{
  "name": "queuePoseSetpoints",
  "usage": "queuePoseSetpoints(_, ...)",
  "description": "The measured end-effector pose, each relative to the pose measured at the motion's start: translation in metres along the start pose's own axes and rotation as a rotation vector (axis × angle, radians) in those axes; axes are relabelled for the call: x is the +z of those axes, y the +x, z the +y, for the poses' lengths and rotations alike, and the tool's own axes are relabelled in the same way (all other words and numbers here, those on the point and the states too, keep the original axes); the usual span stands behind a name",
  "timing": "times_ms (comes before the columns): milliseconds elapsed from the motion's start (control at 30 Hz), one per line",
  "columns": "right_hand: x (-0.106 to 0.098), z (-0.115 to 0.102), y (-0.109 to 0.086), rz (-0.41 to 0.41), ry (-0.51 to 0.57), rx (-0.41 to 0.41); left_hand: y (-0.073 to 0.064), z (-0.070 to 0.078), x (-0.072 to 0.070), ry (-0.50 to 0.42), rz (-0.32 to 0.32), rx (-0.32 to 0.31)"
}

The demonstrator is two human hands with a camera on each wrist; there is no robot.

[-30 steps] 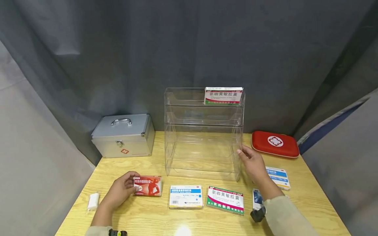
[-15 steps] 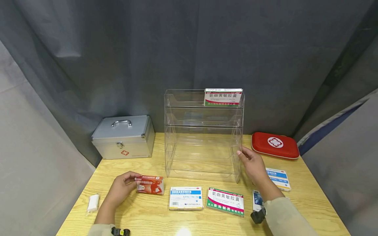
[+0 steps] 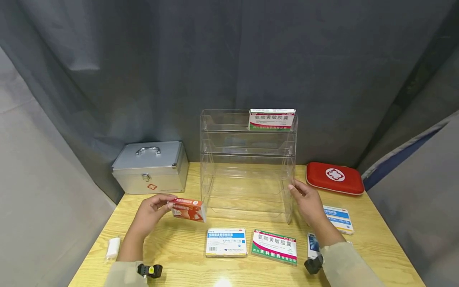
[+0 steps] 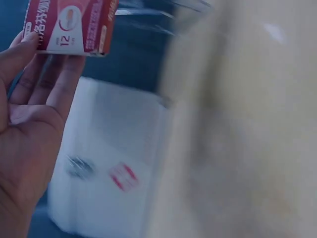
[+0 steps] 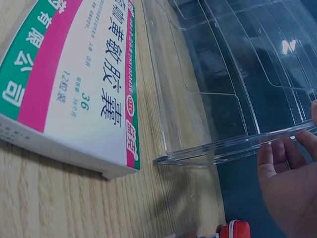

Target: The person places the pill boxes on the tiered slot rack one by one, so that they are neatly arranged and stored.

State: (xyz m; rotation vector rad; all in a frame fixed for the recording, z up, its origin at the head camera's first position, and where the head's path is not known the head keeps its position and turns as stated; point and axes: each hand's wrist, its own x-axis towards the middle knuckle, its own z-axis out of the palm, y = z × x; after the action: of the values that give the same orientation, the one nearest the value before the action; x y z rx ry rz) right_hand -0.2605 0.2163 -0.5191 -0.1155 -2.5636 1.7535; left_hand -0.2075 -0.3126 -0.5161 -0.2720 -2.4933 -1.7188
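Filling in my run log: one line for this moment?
left hand: holds red box, lifted | right hand: touches clear rack side | table: other boxes lie flat

Wearing pale beige, khaki-toned long sleeves on both arms, cuffs ending short of the wrists. Showing the left sleeve (image 3: 123,275) at the lower left of the head view and the right sleeve (image 3: 349,265) at the lower right, its fabric lying in soft folds. Carrying a small black device with a yellow spot (image 3: 150,270) at the left cuff, and a black, blocky device (image 3: 313,264) at the right cuff. Leaving left hand (image 3: 148,213) and right hand (image 3: 308,201) bare, without gloves, rings or watches.
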Motion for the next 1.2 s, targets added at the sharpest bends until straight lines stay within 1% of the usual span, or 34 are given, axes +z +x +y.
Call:
queuePoseSetpoints(67,-0.001,0.0,0.0,0.001,0.003,0.004,0.017,0.021,0.0,-0.061,0.002,0.07)
queuePoseSetpoints(133,0.0,-0.001,0.0,0.003,0.012,0.008,0.037,0.046,0.002,-0.132,0.021,0.107)
queuePoseSetpoints(200,0.0,-0.001,0.0,0.005,0.012,0.012,0.058,0.071,0.005,-0.215,0.061,0.14)
queuePoseSetpoints(267,0.001,0.001,-0.001,0.007,0.006,0.016,0.08,0.098,0.01,-0.317,0.116,0.161)
queuePoseSetpoints(367,0.002,0.002,-0.002,0.008,-0.01,0.01,0.113,0.132,0.017,-0.448,0.192,0.222)
queuePoseSetpoints(433,0.002,0.003,-0.002,0.008,-0.017,0.003,0.134,0.15,0.022,-0.502,0.239,0.259)
queuePoseSetpoints(500,0.002,0.003,-0.002,0.009,-0.018,-0.002,0.153,0.166,0.028,-0.515,0.275,0.29)
queuePoseSetpoints(533,0.001,0.003,-0.002,0.009,-0.02,-0.002,0.162,0.174,0.032,-0.505,0.295,0.302)
queuePoseSetpoints(600,0.001,0.002,-0.002,0.01,-0.02,0.002,0.178,0.187,0.039,-0.456,0.327,0.323)
queuePoseSetpoints(700,0.0,0.0,-0.002,0.004,-0.005,0.004,0.198,0.203,0.047,-0.347,0.356,0.358)
queuePoseSetpoints(767,0.002,-0.001,-0.002,0.0,0.004,0.007,0.207,0.211,0.05,-0.255,0.371,0.364)
queuePoseSetpoints(833,0.003,-0.003,-0.002,-0.007,0.014,0.013,0.215,0.217,0.051,-0.191,0.381,0.367)
queuePoseSetpoints(900,0.003,-0.004,-0.002,-0.007,0.012,0.019,0.22,0.22,0.053,-0.138,0.386,0.367)
queuePoseSetpoints(967,0.003,-0.004,-0.002,-0.006,0.004,0.023,0.225,0.222,0.053,-0.065,0.395,0.363)
queuePoseSetpoints(1133,0.0,-0.004,-0.004,0.0,-0.009,0.029,0.237,0.215,0.057,0.13,0.398,0.371)
queuePoseSetpoints(1200,-0.001,-0.003,-0.005,0.004,-0.003,0.035,0.241,0.212,0.059,0.176,0.386,0.373)
